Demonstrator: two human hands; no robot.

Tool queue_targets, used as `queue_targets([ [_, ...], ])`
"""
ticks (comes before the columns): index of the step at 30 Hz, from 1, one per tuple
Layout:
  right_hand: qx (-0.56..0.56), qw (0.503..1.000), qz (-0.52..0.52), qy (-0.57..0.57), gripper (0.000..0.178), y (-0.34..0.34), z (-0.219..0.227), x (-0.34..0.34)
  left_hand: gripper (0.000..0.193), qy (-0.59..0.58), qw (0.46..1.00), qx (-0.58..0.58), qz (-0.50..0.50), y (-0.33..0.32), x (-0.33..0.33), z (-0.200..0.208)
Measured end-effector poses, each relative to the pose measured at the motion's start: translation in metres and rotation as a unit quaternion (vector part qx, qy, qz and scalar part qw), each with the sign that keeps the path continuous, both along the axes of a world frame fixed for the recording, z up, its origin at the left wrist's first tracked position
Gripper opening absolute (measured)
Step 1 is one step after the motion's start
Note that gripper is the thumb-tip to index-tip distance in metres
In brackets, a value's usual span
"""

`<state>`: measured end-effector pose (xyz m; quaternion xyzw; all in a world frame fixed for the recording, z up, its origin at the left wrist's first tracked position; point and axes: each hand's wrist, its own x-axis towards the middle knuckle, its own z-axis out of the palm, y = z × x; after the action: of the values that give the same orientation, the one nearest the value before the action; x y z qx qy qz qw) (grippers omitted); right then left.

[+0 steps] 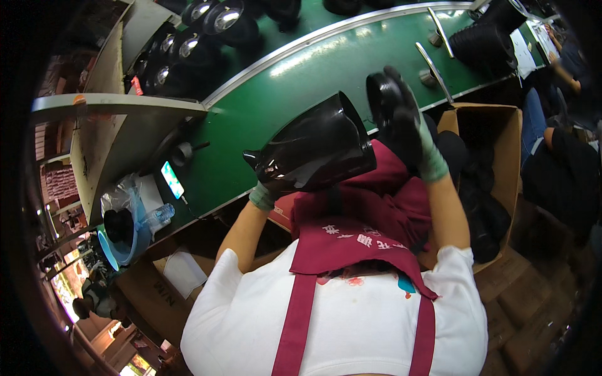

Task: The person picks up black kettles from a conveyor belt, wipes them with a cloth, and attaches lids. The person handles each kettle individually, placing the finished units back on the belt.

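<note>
A glossy black kettle-like shell [313, 147], tapered with a small pointed tip at its left, lies tilted in front of my apron. My left hand [266, 190], in a glove with a grey-green cuff, holds it from below near the narrow end; the shell hides most of those fingers. Its wide open end faces right. Just beyond that end, my gloved right hand [409, 128] is raised with a round black cup-like piece [382, 97] held against its palm side. A gap separates this piece from the shell.
Ahead runs a green workbench [251, 138] with a metal edge strip. Black round parts [222, 22] stand behind it; stacked black rings [483, 47] are far right. A lit phone [172, 180] and blue bucket [133, 241] are left. An open cardboard box [514, 156] and another person [561, 150] are right.
</note>
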<state>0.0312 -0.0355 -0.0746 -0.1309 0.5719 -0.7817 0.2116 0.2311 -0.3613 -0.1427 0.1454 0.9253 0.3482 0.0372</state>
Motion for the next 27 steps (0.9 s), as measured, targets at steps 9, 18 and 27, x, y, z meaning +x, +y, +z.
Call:
queue_targets([
  [9, 0.008, 0.993, -0.076, 0.089, 0.098, 0.027, 0.065, 0.090, 0.066, -0.156, 0.960, 0.228, -0.040, 0.021, -0.044, 0.020],
  [18, -0.033, 0.991, -0.103, 0.073, 0.086, 0.034, 0.066, 0.106, 0.068, -0.260, 0.876, 0.405, 0.010, 0.035, -0.049, 0.041],
  [27, 0.033, 0.994, -0.069, -0.083, 0.060, 0.060, 0.085, 0.107, 0.053, -0.150, 0.920, 0.356, 0.072, 0.037, -0.082, 0.076],
])
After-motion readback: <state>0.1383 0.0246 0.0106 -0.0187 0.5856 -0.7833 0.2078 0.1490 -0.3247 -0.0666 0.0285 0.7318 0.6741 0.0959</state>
